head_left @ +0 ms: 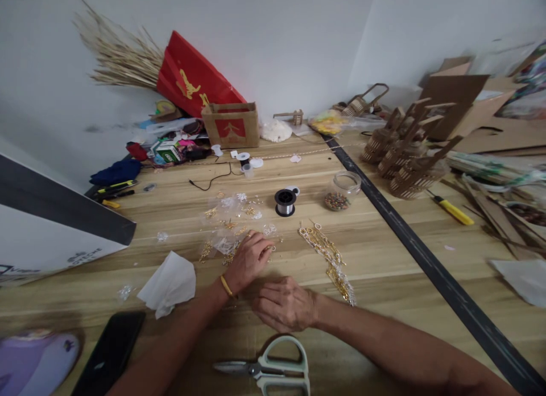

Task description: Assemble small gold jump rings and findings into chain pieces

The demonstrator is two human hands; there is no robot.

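My left hand (249, 259), with a yellow bracelet at its wrist, reaches over small gold and silver jewelry findings (230, 254) on the table. Its fingertips are pressed together beside a small ring; whatever they pinch is too small to name. Closer to me, my right hand (285, 305) rests low with curled fingers, and its grip is hidden. Gold and silver chains (330, 259) with ring ends lie to the right. Beyond the hands stands a spool of fine wire (285, 202). White-handled scissors (273, 367) lie below my right hand.
A clear jar of colored beads (339, 194) stands right of the spool. A dark strip (396, 219) crosses the table near small woven baskets (409, 163) and a yellow-handled tool (452, 208). At left are a crumpled tissue (170, 285), a phone (111, 353) and a white box (55, 225).
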